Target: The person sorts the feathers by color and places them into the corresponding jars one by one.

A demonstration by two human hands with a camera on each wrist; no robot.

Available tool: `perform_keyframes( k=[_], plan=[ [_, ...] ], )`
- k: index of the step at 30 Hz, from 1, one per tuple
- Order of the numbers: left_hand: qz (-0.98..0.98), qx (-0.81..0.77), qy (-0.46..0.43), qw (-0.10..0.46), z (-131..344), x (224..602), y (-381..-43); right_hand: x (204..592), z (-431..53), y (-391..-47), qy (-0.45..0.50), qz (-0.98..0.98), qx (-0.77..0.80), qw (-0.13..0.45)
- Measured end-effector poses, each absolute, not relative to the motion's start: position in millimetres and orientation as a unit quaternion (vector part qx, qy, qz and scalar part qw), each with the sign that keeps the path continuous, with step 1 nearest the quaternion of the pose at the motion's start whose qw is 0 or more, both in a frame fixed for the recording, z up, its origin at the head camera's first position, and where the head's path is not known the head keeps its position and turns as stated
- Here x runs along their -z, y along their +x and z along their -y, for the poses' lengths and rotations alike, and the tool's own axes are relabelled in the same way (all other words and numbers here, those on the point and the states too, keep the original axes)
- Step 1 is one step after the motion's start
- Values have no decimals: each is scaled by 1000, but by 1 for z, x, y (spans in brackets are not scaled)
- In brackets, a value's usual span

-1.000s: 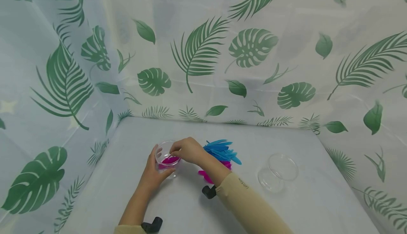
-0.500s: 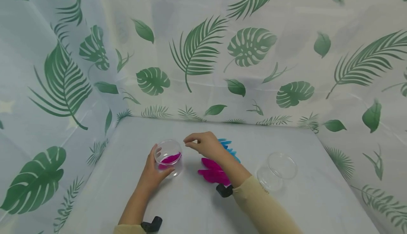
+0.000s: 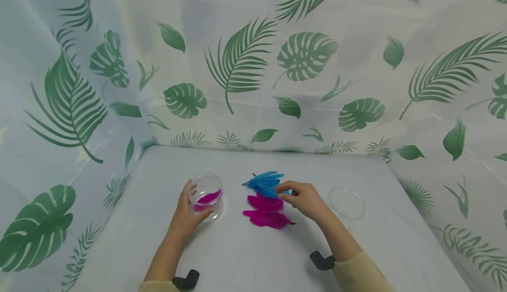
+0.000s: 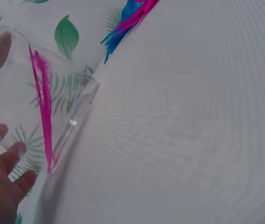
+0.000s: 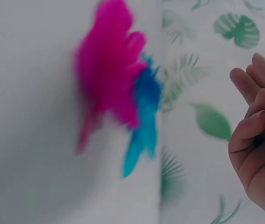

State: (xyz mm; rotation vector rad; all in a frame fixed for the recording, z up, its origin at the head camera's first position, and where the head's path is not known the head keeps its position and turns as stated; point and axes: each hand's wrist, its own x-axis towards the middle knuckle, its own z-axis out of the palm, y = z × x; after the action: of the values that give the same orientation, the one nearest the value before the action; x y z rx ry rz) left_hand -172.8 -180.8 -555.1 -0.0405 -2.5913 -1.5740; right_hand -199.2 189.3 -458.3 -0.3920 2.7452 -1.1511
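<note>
The back and sides are covered by a white curtain (image 3: 233, 120) printed with green leaves. In front of it a white surface (image 3: 233, 256) is spread. Over this, two forearms are extended, partly covered by pale yellow sleeves (image 3: 362, 274). By the left hand (image 3: 189, 217), a clear cup (image 3: 205, 184) is held at the left of the surface, its mouth turned upward; the grip is wrapped around the cup's side, thumb near and fingers beyond. By the right hand (image 3: 304, 198), nothing is seen to be held: the grip is loosely bent, its fingertips placed just beside the blue feathers (image 3: 264, 182); whether these are touched cannot be told. At the right, a clear round piece (image 3: 347, 203) is laid. Pink feathers (image 3: 269, 218) are gathered nearer than the blue ones, overlapped by them. Inside the cup, pink plumage (image 3: 208, 198) is contained, leaning along the wall.
</note>
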Motion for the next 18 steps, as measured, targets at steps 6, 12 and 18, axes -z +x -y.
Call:
perform_keyframes(
  k=[6, 12, 18],
  plan=[
    [852, 520, -17, 57, 182, 553, -172, 494, -212, -182, -67, -910, 396, 102],
    [854, 517, -15, 54, 182, 552, -171, 522, -218, -175, -53, -917, 380, 104],
    [857, 512, -13, 53, 181, 551, -171, 535, -220, -173, -48, -921, 374, 102]
  ],
)
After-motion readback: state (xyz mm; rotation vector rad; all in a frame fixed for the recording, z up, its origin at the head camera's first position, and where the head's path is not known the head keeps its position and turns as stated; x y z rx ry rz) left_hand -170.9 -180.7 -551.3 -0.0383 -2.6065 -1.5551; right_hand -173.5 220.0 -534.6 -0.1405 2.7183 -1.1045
